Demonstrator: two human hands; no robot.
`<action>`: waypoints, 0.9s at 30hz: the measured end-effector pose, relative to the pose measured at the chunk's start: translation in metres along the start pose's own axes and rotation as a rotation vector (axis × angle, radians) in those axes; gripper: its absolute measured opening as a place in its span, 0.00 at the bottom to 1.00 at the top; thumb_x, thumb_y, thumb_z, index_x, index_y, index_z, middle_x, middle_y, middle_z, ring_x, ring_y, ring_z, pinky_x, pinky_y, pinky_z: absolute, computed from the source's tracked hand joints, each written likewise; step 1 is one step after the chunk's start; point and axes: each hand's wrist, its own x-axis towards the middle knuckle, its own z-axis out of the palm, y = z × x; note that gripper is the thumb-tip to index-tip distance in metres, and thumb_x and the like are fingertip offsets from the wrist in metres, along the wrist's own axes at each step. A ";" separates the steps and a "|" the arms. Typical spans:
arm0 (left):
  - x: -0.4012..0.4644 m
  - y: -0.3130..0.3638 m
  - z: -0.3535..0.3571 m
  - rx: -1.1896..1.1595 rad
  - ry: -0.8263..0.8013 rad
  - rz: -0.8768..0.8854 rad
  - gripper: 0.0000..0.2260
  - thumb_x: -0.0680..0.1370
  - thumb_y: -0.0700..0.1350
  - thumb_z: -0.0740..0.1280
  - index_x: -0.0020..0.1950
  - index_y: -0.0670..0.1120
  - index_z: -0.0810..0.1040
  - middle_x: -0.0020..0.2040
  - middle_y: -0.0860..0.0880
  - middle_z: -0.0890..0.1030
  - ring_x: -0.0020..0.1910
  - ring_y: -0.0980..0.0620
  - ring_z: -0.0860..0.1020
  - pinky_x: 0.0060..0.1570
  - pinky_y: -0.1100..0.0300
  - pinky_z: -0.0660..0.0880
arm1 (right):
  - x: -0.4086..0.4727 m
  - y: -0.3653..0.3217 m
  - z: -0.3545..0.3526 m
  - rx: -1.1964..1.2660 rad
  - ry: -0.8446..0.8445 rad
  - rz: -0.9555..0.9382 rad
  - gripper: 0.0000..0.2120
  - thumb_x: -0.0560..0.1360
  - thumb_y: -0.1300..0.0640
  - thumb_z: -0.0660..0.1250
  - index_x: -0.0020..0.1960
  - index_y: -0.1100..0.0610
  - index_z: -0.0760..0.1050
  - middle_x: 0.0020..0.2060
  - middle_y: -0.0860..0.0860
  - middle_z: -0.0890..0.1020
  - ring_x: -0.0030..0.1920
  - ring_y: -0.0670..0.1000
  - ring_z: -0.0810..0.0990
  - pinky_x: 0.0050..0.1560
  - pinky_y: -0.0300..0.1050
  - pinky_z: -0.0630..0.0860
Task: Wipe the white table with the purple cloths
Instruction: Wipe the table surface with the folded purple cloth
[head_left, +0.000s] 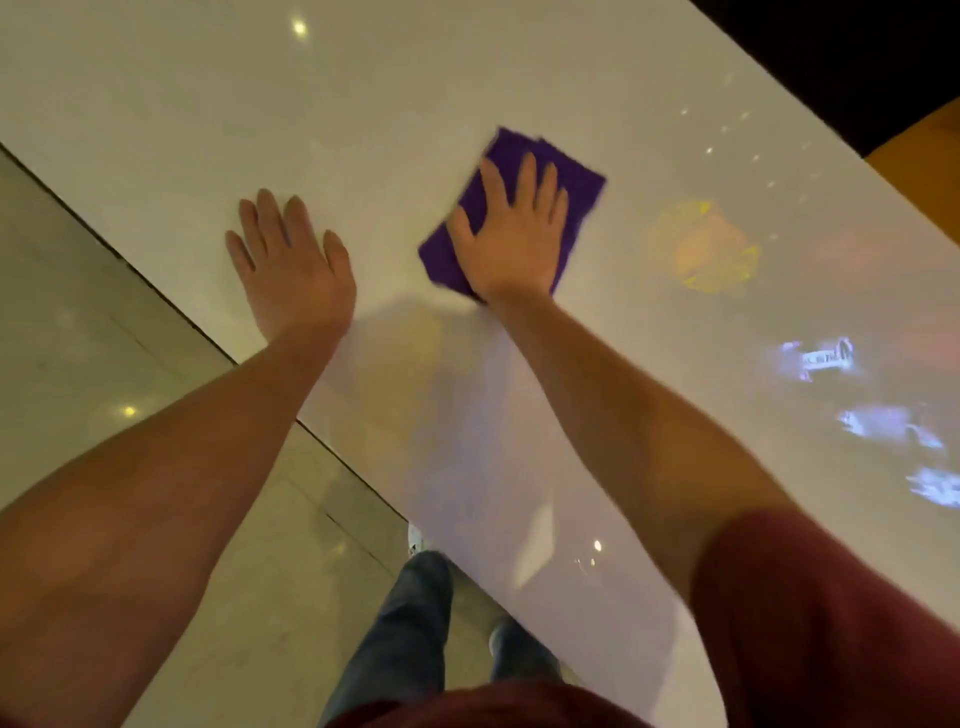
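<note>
Glossy white table (363, 104); right hand (511, 239) flat, pressing folded purple cloth (571, 179); left hand (293, 267) flat, grip released.

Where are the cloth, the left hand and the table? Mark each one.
cloth (574, 179): head view, on the bare purple corner beyond the fingertips.
left hand (291, 265): head view, on the back of the hand, flat on the table.
table (208, 93): head view, on the bare white top.

A glossy white rectangular table (363, 104) runs diagonally across the view, its surface mirroring ceiling lights and coloured reflections. A folded purple cloth (566, 182) lies flat on it, pressed under the flat right hand (511, 241). The left hand (293, 270) rests palm-down on bare tabletop beside it, near the edge.
</note>
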 end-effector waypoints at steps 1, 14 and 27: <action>-0.001 0.001 0.000 -0.003 -0.007 0.003 0.27 0.84 0.53 0.50 0.81 0.41 0.62 0.83 0.37 0.60 0.83 0.36 0.55 0.81 0.38 0.51 | 0.007 0.006 -0.004 -0.014 -0.009 -0.060 0.34 0.82 0.35 0.54 0.84 0.47 0.60 0.85 0.60 0.56 0.85 0.65 0.50 0.84 0.62 0.44; -0.060 0.051 -0.002 -0.043 0.056 0.258 0.09 0.80 0.50 0.57 0.57 0.51 0.72 0.78 0.42 0.65 0.81 0.35 0.58 0.76 0.32 0.55 | -0.100 0.224 -0.045 -0.034 0.060 0.337 0.32 0.84 0.36 0.50 0.85 0.47 0.56 0.85 0.58 0.55 0.85 0.64 0.49 0.83 0.68 0.44; -0.211 0.229 0.029 -0.111 -0.110 0.587 0.24 0.83 0.51 0.57 0.78 0.45 0.68 0.81 0.35 0.61 0.82 0.33 0.56 0.79 0.33 0.50 | -0.279 0.454 -0.073 0.048 0.182 0.667 0.32 0.83 0.37 0.54 0.84 0.47 0.58 0.85 0.56 0.56 0.85 0.61 0.49 0.84 0.64 0.43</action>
